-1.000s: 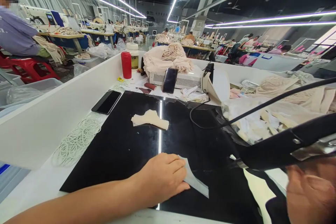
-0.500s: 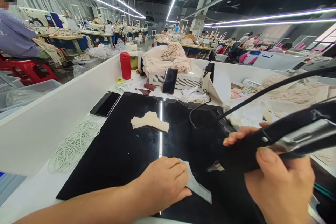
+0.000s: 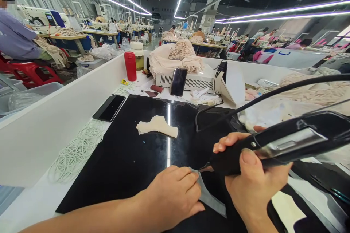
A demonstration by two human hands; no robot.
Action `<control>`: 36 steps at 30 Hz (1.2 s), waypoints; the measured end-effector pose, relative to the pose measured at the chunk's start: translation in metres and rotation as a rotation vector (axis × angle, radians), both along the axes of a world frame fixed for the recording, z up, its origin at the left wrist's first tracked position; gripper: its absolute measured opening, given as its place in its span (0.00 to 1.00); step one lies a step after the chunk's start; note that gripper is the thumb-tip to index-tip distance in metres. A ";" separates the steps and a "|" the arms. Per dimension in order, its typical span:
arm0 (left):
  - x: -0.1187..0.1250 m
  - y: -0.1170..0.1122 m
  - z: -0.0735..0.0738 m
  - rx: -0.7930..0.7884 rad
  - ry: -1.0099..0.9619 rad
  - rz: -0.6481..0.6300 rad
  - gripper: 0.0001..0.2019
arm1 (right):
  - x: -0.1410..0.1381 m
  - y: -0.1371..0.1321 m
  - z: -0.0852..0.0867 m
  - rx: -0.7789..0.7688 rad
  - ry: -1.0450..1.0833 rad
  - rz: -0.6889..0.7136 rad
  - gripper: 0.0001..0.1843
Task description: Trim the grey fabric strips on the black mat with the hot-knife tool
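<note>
My left hand is closed, its fingers curled down on the near end of a thin grey curved piece lying on the black board. My right hand wraps round a black corded hand tool with a silver panel along its side. The tool's narrow metal tip points left and meets the upper edge of the grey piece beside my left fingers; I cannot tell how firmly it touches. Farther back on the board lies a small cream fabric piece.
A dark phone and a tangle of pale elastic cord lie left. Behind stand a red bottle, an upright phone and piled cream cloth. The tool's black cable arches across the right side. A person sits far left.
My right hand has brought the tool left, so its tip now meets the grey piece. My left hand has shifted slightly right with the piece. The cream fabric piece stays in place.
</note>
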State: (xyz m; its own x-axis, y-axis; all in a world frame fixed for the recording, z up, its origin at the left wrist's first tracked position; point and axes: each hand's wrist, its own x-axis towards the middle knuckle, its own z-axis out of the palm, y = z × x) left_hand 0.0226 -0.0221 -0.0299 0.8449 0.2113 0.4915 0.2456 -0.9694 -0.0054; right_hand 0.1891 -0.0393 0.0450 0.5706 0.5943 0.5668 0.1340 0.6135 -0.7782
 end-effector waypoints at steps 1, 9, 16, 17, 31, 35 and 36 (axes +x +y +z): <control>0.000 0.000 0.000 0.004 0.001 0.001 0.17 | 0.001 0.000 0.000 0.002 -0.002 -0.006 0.21; 0.000 -0.001 0.000 0.000 0.007 0.012 0.17 | 0.003 -0.001 0.001 0.027 0.015 -0.005 0.21; -0.001 -0.001 0.000 0.011 0.001 0.015 0.17 | 0.002 -0.001 0.004 0.032 0.053 0.011 0.23; -0.001 -0.001 -0.001 0.010 0.005 0.014 0.17 | 0.002 0.000 0.003 0.028 0.048 0.010 0.22; -0.002 -0.002 -0.001 0.015 0.031 0.016 0.17 | -0.007 0.004 0.002 0.021 0.077 0.058 0.22; -0.002 -0.002 -0.002 0.011 0.044 0.011 0.17 | -0.008 0.005 -0.003 0.008 0.068 0.071 0.21; -0.002 -0.001 -0.002 0.010 0.043 0.012 0.17 | -0.008 0.005 -0.004 0.015 0.070 0.070 0.21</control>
State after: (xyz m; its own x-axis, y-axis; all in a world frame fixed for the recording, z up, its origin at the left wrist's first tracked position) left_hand 0.0209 -0.0236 -0.0324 0.8624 0.2170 0.4573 0.2569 -0.9661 -0.0261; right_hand 0.1806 -0.0339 0.0413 0.5666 0.6258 0.5360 0.0356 0.6313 -0.7747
